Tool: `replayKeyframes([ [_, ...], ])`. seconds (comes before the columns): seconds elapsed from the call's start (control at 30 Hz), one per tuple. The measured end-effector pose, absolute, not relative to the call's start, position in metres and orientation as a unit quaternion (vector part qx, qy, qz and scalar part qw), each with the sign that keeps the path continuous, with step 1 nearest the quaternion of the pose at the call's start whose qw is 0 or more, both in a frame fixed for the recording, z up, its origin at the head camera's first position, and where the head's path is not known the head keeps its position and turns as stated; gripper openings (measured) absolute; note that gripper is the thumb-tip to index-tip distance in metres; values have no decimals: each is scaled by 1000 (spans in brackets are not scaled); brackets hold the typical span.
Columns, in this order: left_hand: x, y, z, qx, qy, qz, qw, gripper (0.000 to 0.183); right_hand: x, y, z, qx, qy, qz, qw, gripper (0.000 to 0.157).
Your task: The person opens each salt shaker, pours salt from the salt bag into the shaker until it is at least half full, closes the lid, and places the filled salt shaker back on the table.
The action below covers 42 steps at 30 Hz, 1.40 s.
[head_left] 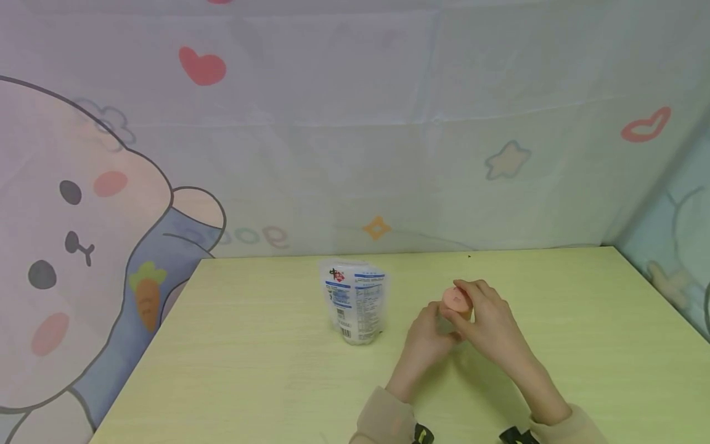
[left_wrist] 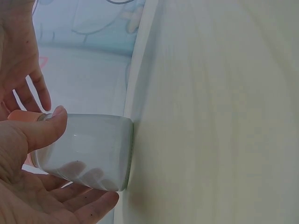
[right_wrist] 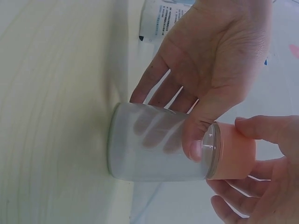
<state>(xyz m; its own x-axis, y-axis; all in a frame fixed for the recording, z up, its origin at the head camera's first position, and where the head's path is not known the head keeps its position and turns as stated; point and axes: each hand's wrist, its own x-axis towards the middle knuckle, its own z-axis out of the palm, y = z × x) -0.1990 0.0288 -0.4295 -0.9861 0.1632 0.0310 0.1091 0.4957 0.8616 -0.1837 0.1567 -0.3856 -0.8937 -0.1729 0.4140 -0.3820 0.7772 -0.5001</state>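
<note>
Head view shows both your hands together over the pale yellow table (head_left: 249,345), right of the middle, around a clear jar (right_wrist: 154,169) with a pink lid (head_left: 456,300). Your left hand (head_left: 429,339) grips the jar: its thumb presses near the neck while its fingers, slightly spread, wrap the far side and show through the wall in the right wrist view. Your right hand (head_left: 493,320) pinches the lid, thumb on one side and fingers on the other. The jar is upright, its base close to the tabletop; you cannot tell whether the two touch.

Just to the left of your hands, a white printed pouch (head_left: 357,302) stands on the table, apart from the jar, blue and black print facing you. Behind the table hangs a pale cloth backdrop (head_left: 333,154) with hearts, a star and a large cartoon animal (head_left: 83,246) at the left. Your beige sleeves (head_left: 383,419) reach your wrists.
</note>
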Motion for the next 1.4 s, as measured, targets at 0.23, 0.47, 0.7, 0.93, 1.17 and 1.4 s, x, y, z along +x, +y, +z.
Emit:
replayKeyframes([
  [0.23,-198,28,-429,82,863,498,28,52,-184,157,-386,159,-924,304,167,56],
  [0.47,-199,29,-431,82,862,500,23,53,-183,157,-384,119,-923,330,158,62],
  [0.7,-200,28,-431,81,862,500,24,54,-183,157,-384,121,-923,331,155,57],
  [0.93,-200,28,-430,79,865,495,24,54,-184,157,-385,140,-922,322,162,55],
  [1.17,-199,28,-430,76,863,498,29,53,-184,157,-385,158,-923,309,168,53],
  [1.4,-198,29,-429,79,863,498,25,52,-182,157,-383,120,-925,323,159,62],
])
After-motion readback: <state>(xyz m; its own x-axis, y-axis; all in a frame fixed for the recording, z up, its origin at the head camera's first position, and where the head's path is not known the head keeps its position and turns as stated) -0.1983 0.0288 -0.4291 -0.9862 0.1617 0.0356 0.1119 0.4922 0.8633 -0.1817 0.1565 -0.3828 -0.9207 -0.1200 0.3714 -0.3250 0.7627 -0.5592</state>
